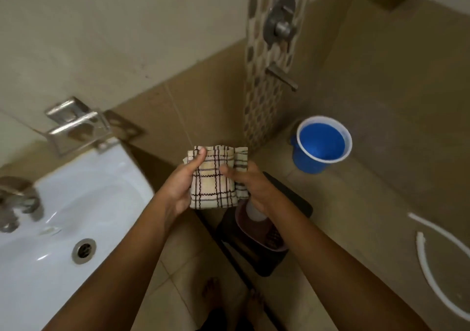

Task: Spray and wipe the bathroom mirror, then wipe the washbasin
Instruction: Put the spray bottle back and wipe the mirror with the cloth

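Woven checked cloth (216, 178) between both hands; glossy white ceramic washbasin (84, 203) to their left; smooth blue plastic bucket (321, 147) beyond, right.

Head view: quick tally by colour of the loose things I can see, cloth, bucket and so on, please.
Cream with dark checks: 1, the folded cloth, held by the left hand and the right hand.
Blue: 1, the bucket on the floor.
White: 1, the bottle under the right hand.
Pink: 1, the basket below it.
Total: 4.
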Tool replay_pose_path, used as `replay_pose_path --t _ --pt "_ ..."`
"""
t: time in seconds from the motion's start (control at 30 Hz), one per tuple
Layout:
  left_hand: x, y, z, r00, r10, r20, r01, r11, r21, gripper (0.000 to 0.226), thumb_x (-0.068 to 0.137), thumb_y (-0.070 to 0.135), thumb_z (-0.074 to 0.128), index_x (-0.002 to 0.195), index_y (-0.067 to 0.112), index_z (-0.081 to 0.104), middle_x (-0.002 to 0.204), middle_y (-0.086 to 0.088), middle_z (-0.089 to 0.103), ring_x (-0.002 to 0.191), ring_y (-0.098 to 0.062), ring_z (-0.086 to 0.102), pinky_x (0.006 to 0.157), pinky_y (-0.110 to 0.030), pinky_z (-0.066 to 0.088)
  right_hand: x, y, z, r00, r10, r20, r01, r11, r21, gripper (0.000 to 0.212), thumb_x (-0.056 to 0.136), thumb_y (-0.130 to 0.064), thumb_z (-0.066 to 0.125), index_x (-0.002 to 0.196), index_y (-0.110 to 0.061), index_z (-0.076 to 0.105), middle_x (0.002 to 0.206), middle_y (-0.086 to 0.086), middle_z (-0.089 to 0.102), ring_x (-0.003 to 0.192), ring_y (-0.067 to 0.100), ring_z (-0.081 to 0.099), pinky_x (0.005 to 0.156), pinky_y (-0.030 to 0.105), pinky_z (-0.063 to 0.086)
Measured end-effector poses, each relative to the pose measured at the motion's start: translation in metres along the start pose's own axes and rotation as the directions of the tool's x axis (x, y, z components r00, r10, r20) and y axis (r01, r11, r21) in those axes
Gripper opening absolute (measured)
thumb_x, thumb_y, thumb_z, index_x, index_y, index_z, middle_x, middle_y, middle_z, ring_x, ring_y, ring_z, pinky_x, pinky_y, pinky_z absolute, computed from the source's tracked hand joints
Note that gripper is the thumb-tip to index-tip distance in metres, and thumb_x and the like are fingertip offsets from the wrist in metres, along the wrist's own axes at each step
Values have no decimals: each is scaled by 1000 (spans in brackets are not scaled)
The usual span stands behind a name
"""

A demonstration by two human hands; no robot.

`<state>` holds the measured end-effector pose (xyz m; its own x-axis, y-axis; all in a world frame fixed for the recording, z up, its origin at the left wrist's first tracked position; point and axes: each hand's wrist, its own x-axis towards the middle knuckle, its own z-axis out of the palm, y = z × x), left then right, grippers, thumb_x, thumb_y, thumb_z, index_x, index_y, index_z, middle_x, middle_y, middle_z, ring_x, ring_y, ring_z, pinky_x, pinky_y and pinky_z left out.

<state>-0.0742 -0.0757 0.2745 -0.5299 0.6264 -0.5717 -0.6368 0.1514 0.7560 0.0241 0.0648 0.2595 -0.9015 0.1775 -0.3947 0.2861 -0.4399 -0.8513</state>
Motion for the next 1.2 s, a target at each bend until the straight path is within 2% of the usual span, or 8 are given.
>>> replay_pose_path --t 0.1,0.2,0.43,0.57,0.67,0.8,0.97,1.2 --pt "-34 27 -5 993 112 -45 -109 992 58 55 92 48 56 127 7 63 123 -20 67 115 -35 65 100 -49 48 -8 -21 30 998 -61 12 62 996 -66 41 82 -12 76 121 -8 64 116 10 72 108 24 68 94 43 55" --pt "-75 53 -10 946 277 -169 -253 956 148 42 93 36 61 119 3 66 112 -18 72 107 -32 69 91 -42 57 -13 -37 62 994 -111 7 111 989 -94 26 87 -12 71 113 -12 65 109 8 73 102 22 70 86 39 58" --pt "-157 97 -37 667 576 -473 -471 818 331 28 91 37 66 92 10 73 85 -6 78 79 -18 75 66 -26 57 -26 -78 161 957 -259 127 270 960 -79 13 92 -9 65 98 -20 65 90 -4 75 85 11 72 73 28 60" --pt "-201 114 -64 493 646 -583 -513 757 404 62 84 61 63 90 0 68 83 -12 75 74 -18 69 69 -33 54 -36 -101 225 916 -337 218 351 936 -26 16 92 -6 64 105 -15 67 98 -1 75 92 14 72 81 29 59" --pt "-237 129 -85 346 744 -572 -575 650 497 82 79 71 60 94 -10 62 89 -29 69 75 -25 66 75 -51 56 -48 -111 269 878 -379 293 390 920 19 27 91 -7 65 118 -7 65 112 10 73 105 24 69 93 39 56" --pt "-295 155 -106 260 829 -495 -684 520 512 44 100 40 49 97 4 72 89 -12 77 84 -23 74 72 -33 60 -72 -120 324 833 -353 427 292 934 204 51 78 -18 77 124 -5 62 119 17 69 111 33 66 94 48 54" --pt "-361 185 -137 189 911 -366 -762 371 531 39 102 30 43 100 5 73 91 -10 77 87 -20 74 71 -25 57 -107 -125 397 754 -329 568 152 929 337 70 66 -25 86 128 -6 60 123 19 67 113 34 65 88 45 57" --pt "-426 223 -186 123 967 -222 -780 232 582 41 100 33 41 96 8 73 90 -6 78 85 -14 73 71 -20 54 -141 -141 491 776 -361 518 177 912 371 46 81 -20 63 125 -7 63 117 17 70 108 31 68 89 44 57"
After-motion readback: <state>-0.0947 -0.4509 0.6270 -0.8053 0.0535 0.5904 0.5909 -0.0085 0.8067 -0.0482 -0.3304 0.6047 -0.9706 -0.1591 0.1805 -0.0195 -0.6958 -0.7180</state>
